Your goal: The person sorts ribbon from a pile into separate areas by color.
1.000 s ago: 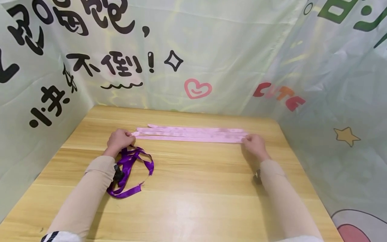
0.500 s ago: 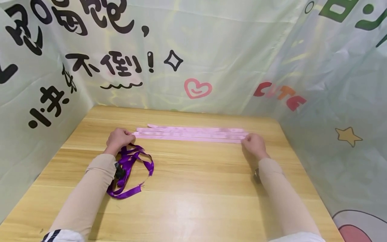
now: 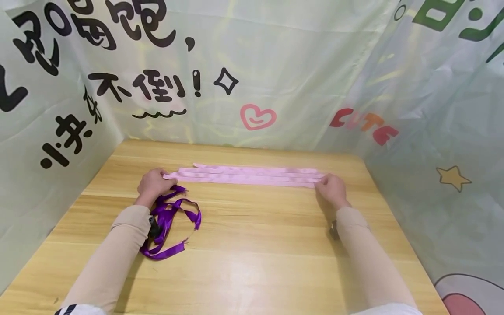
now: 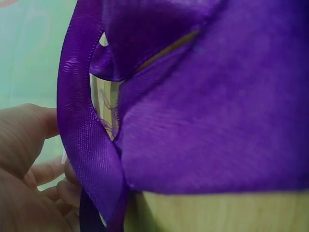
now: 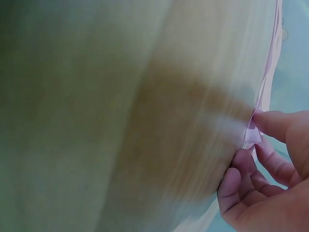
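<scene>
A pink ribbon (image 3: 252, 178) lies across the far part of the table in several side-by-side lengths. At its left end my left hand (image 3: 151, 186) pinches a strip that slants up from the rest. The right end is between the thumb and fingers of my right hand (image 3: 332, 190); the right wrist view shows this pinched ribbon end (image 5: 253, 135) close up. Below my left hand lies a loosely looped purple ribbon (image 3: 167, 216) with frayed ends. Close to the left wrist camera, the purple ribbon (image 4: 217, 121) hides part of the left fingers.
The wooden table (image 3: 252, 253) ends at a printed cloth backdrop (image 3: 299, 65), which also stands along its left and right sides. Small dark devices are worn under both wrists, the left one (image 3: 154, 226) overlapping the purple ribbon.
The left end of the pink strip now reaches farther left, and the left fingers have shifted on it. Near that hand the purple ribbon's upper end lies differently. The right hand stays put.
</scene>
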Demonstrator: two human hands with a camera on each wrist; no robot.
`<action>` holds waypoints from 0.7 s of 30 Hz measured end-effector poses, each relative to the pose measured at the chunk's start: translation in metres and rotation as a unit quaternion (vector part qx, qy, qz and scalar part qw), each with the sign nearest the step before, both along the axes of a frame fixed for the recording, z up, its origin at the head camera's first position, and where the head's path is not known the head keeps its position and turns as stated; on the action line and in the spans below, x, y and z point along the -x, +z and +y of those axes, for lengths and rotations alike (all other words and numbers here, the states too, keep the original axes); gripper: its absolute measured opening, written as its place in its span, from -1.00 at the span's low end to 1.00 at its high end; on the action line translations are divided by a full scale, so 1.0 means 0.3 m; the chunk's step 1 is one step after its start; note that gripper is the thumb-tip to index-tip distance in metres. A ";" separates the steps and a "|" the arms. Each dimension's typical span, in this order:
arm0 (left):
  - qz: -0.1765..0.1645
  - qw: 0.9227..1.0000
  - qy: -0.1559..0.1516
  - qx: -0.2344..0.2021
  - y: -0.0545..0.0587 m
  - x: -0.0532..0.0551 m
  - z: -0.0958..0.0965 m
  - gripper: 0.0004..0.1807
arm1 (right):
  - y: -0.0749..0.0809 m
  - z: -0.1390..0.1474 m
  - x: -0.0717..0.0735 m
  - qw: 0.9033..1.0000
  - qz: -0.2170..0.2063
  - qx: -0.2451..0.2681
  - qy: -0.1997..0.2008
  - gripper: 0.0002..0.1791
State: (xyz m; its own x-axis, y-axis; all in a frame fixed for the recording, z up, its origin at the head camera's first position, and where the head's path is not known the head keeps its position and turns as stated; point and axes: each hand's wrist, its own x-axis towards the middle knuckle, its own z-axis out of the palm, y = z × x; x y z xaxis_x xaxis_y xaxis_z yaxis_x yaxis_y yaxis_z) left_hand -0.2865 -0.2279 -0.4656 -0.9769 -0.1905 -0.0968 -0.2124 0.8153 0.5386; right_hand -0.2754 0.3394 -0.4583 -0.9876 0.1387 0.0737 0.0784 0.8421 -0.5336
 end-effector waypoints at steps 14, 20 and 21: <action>0.097 0.991 -0.051 0.078 0.119 -0.097 0.014 -0.50 | 0.075 -0.017 -0.042 0.992 0.043 0.103 -0.066 -0.60; 0.195 0.958 -0.172 0.119 0.135 -0.174 0.034 -0.78 | 0.114 -0.141 -0.087 0.993 0.092 0.069 -0.005 -0.67; 0.198 0.953 -0.195 0.123 0.132 -0.187 0.039 -0.80 | 0.115 -0.162 -0.094 0.993 0.095 0.068 0.007 -0.68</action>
